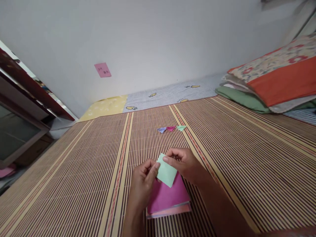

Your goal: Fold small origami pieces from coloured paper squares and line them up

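Note:
A small light green square of paper (168, 172) is held up between both hands, tilted with one corner downward. My left hand (144, 177) pinches its left edge between thumb and fingers. On the upper right edge, my right hand (182, 161) grips the paper the same way. Below it, a stack of coloured paper (169, 197) lies on the mat, magenta on top with pink and pale sheets showing at the near edge. Farther off lie three small folded paper triangles: blue-violet (162, 130), magenta (171, 128) and light green (181, 127).
A striped bamboo mat (86, 171) covers the surface. Folded bedding (281, 82) is piled at the far right. Along the wall runs a checked cloth (168, 95) beside a yellow cloth (108, 107). A pink note (103, 70) is on the wall.

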### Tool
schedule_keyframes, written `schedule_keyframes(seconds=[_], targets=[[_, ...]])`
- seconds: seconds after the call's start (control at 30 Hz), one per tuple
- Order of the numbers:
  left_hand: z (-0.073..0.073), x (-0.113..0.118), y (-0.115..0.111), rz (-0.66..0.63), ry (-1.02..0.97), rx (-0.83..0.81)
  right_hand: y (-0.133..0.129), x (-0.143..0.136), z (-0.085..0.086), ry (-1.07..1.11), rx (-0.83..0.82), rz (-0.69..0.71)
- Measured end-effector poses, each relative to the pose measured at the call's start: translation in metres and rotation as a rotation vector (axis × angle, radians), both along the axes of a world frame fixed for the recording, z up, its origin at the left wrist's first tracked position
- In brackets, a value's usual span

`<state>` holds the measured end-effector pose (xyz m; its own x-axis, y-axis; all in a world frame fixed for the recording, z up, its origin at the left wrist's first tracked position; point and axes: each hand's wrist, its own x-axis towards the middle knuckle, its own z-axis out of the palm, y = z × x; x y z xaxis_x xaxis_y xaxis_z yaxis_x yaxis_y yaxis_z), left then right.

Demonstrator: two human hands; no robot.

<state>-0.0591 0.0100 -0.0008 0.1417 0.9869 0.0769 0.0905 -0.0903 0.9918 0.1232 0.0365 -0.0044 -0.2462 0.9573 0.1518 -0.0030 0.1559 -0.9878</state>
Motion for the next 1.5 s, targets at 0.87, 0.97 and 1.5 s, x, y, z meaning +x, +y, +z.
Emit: schedule_keyframes(seconds=[0.87, 0.97, 1.5], targets=[[-0.006, -0.005, 0.011, 0.071, -0.642, -0.372, -0.006, 0.011, 0.014, -0.112, 0.19, 0.131], [-0.008, -0.005, 0.011, 0.068, -0.636, -0.373, -0.006, 0.008, 0.016, -0.125, 0.198, 0.115], [-0.012, -0.007, 0.008, -0.126, -0.618, -0.348, -0.007, -0.001, 0.016, -0.242, 0.226, -0.136]])
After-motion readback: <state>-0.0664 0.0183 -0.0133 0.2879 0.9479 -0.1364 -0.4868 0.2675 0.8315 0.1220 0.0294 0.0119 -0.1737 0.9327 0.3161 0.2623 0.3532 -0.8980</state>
